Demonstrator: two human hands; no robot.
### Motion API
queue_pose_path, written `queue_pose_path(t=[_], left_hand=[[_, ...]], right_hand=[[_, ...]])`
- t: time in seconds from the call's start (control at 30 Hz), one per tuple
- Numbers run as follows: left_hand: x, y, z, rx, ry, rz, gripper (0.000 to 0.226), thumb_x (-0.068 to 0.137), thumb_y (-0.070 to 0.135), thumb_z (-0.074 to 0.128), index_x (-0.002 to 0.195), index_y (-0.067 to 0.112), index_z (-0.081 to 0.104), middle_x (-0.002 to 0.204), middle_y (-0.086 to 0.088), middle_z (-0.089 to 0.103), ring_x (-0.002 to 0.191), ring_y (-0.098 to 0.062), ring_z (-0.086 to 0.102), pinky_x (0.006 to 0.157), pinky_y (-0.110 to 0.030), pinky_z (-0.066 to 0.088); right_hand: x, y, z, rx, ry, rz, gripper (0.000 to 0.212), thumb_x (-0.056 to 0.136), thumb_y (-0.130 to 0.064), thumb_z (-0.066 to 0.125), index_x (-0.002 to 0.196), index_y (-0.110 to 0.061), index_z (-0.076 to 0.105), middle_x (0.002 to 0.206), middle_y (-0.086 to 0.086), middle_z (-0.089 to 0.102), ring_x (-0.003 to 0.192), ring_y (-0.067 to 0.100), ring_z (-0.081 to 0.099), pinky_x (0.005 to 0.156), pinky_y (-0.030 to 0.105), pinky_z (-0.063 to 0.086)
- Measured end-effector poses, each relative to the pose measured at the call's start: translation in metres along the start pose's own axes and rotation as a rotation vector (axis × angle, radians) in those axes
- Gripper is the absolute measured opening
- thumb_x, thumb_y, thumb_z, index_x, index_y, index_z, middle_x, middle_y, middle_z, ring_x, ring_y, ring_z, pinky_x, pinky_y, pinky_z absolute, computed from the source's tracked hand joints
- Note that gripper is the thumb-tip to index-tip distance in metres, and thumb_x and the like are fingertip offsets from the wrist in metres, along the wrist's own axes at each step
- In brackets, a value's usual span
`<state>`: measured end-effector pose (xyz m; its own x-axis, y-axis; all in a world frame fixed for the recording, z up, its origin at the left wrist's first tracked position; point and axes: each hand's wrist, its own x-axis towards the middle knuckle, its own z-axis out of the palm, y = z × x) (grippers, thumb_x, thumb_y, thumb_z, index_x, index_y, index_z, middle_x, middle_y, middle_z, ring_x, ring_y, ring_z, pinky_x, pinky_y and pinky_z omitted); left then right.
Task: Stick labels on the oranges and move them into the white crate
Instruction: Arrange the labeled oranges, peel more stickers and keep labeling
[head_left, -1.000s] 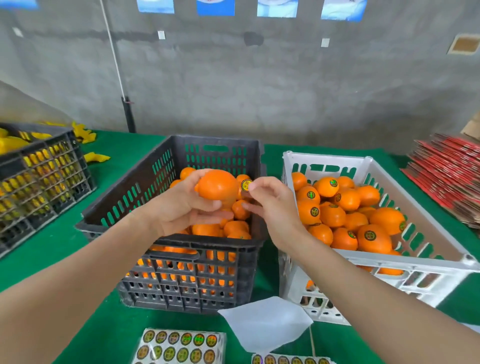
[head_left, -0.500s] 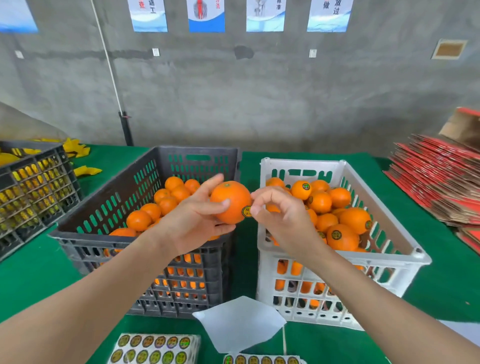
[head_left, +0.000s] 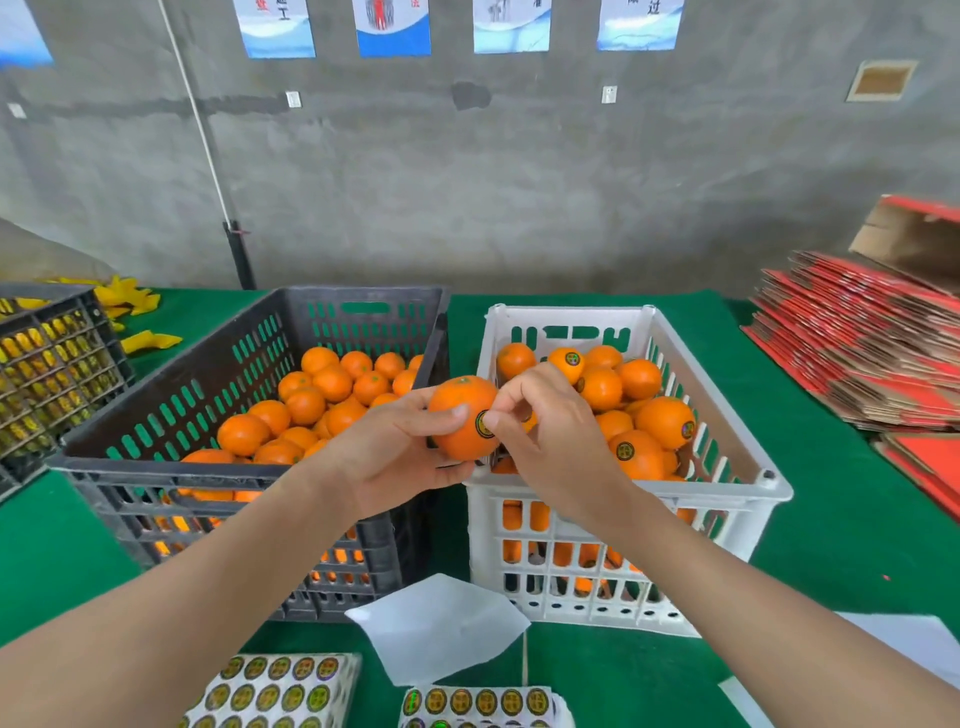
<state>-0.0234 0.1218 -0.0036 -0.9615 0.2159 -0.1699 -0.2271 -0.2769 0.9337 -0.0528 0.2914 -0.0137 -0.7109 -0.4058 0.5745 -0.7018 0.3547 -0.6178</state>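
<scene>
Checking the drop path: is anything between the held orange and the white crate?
Nothing visible does. The left hand holds the orange at the rim of the white crate; the right hand pinches its label.

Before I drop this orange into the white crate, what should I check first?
1. Label on the held orange: ok, stuck on its right side.
2. Label edges flat: cannot tell, the right hand covers part of it.
3. Left hand grip: ok, fingers and thumb wrap the orange.
4. Right hand clear: not ok, it pinches at the label.
5. Room in the white crate: ok, fruit appears to lie below the rim.
6. Sticker sheet for the next orange: ok, at the near edge.
</scene>
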Motion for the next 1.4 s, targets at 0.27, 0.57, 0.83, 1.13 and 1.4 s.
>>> queue_pose_path(t=[0.27,0.57,0.83,1.13,1.4], left_hand=[[0.010,-0.010,0.014,-0.069,-0.026,0.012,0.075,0.060,0.026,0.086,0.128,0.012,0.057,0.127,-0.017,0.059,0.114,-0.034,0.056,0.101,-0.047,0.042],[0.039,-0.016,0.035,-0.014,-0.014,-0.026,0.078,0.062,0.030,0.083,0.133,0.015,0.053,0.133,-0.014,0.057,0.114,-0.031,0.060,0.095,-0.042,0.052],[0.084,-0.029,0.072,0.021,0.021,-0.081,0.038,0.090,0.026,0.058,0.124,0.010,0.057,0.109,-0.012,0.069,0.090,-0.023,0.070,0.072,-0.034,0.058],[0.078,-0.032,0.046,0.515,0.352,0.197,0.018,0.095,-0.001,0.049,0.093,0.007,0.065,0.074,-0.008,0.066,0.047,-0.007,0.059,0.045,-0.017,0.047],[0.046,-0.029,0.026,0.407,0.295,0.231,0.018,0.094,-0.001,0.050,0.097,0.003,0.067,0.076,-0.007,0.068,0.059,-0.013,0.065,0.056,-0.021,0.055]], right_hand=[[-0.012,0.010,0.000,0.042,0.220,-0.012,0.024,0.086,-0.026,0.060,0.106,-0.015,0.053,0.098,-0.003,0.050,0.083,0.006,0.047,0.065,0.021,0.045],[-0.004,0.046,-0.043,0.386,-0.137,0.372,0.066,0.084,-0.036,0.066,0.140,-0.030,0.032,0.121,-0.004,0.054,0.101,0.012,0.061,0.079,0.035,0.058],[0.017,0.068,-0.074,-0.090,-0.245,0.200,0.073,0.067,-0.029,0.079,0.130,-0.020,0.043,0.106,-0.007,0.053,0.102,0.010,0.053,0.068,0.017,0.044],[0.024,0.131,-0.096,-0.734,-0.743,0.527,0.029,0.066,-0.036,0.072,0.076,-0.017,0.052,0.077,0.003,0.057,0.070,0.019,0.056,0.055,0.027,0.045],[0.026,0.109,-0.089,-0.879,-0.860,0.472,0.025,0.084,-0.024,0.063,0.066,-0.014,0.049,0.073,0.005,0.054,0.075,0.024,0.056,0.064,0.032,0.049]])
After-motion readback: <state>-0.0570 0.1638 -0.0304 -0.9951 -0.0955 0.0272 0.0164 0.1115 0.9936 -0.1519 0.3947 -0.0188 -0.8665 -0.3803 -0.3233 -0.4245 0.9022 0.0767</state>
